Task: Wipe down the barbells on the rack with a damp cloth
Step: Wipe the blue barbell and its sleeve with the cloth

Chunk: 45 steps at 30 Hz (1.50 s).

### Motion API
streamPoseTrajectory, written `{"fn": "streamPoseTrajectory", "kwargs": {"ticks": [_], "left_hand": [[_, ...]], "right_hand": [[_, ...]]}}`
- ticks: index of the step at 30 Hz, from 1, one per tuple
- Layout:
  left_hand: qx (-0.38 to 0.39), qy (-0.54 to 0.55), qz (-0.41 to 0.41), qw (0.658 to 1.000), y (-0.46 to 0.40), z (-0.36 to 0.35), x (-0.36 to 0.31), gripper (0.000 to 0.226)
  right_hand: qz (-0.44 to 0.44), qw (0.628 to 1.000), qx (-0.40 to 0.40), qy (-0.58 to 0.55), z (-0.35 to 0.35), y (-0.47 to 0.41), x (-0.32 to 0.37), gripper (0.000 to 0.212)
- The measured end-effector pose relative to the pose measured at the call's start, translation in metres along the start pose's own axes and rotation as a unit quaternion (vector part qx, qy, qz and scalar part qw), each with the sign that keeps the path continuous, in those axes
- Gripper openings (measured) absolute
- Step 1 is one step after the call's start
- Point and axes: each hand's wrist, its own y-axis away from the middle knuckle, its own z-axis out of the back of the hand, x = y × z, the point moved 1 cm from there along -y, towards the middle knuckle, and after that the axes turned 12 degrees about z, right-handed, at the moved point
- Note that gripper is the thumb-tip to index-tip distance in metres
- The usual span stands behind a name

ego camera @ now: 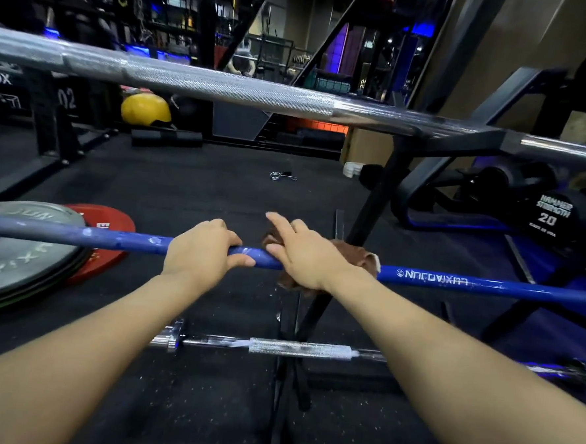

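Note:
A blue barbell (469,282) runs across the middle of the view on the dark rack (371,213). My left hand (202,249) grips the blue bar from above, thumb underneath. Just to its right, my right hand (303,253) holds a brown cloth (361,255) wrapped over the same bar, index finger raised. A silver knurled barbell (224,87) rests higher on the rack, and a shorter chrome bar (297,348) lies lower, near my forearms.
Grey and red weight plates (25,257) are stacked on the floor at left. Dumbbells marked 20 (547,213) sit on a stand at right. A spring collar (280,175) lies on the black rubber floor. A yellow ball (146,109) sits further back.

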Motion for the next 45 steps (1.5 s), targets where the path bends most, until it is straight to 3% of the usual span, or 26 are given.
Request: {"fn": "streamPoseTrajectory", "kwargs": {"ticks": [2,5,9,13,18,22,25,29,34,36,40,43,45], "left_hand": [[0.004,-0.009,0.008,1.000,0.000,0.003,0.001,0.043],[0.010,-0.007,0.016,1.000,0.000,0.007,0.000,0.039],[0.031,0.016,-0.011,0.999,0.000,0.009,0.006,0.034],[0.043,0.019,-0.063,0.997,-0.003,0.007,0.014,0.027],[0.018,0.005,-0.056,0.998,-0.004,0.005,0.014,0.026],[0.018,0.009,-0.063,0.998,-0.001,0.011,0.027,0.031],[0.003,0.019,-0.024,1.000,-0.001,0.015,0.050,0.034],[-0.012,-0.008,-0.022,1.000,-0.002,0.012,0.053,0.026],[-0.005,-0.024,-0.011,1.000,-0.002,0.013,0.053,0.028],[-0.005,-0.016,-0.009,1.000,-0.001,0.015,0.053,0.028],[-0.005,-0.011,-0.006,1.000,-0.002,0.014,0.051,0.024],[-0.011,-0.018,-0.004,1.000,-0.004,0.011,0.051,0.023],[-0.011,-0.023,0.001,1.000,-0.006,0.010,0.051,0.024]], "right_hand": [[-0.036,0.996,-0.020,-0.082,0.002,-0.007,0.006,0.046],[0.002,0.992,-0.008,-0.124,0.007,0.016,-0.011,0.042],[0.055,0.994,0.069,-0.060,0.009,0.051,-0.041,0.074],[0.040,0.996,-0.006,0.078,-0.003,0.029,-0.011,0.065],[0.022,0.999,0.022,0.009,-0.001,0.000,0.013,0.060],[0.044,0.998,0.023,-0.032,0.000,0.025,-0.015,0.068],[0.004,0.999,-0.004,-0.043,-0.001,0.035,-0.031,0.066],[-0.004,1.000,-0.024,0.011,-0.012,0.006,0.010,0.058],[0.010,0.997,0.009,-0.073,-0.007,-0.016,0.030,0.055],[0.018,0.998,-0.010,-0.058,-0.007,0.001,0.014,0.056],[-0.064,0.995,-0.051,-0.054,-0.008,0.030,-0.026,0.058],[-0.124,0.988,-0.089,-0.024,-0.016,0.015,0.002,0.046],[-0.089,0.989,-0.114,-0.006,-0.024,0.000,0.036,0.044]]}}
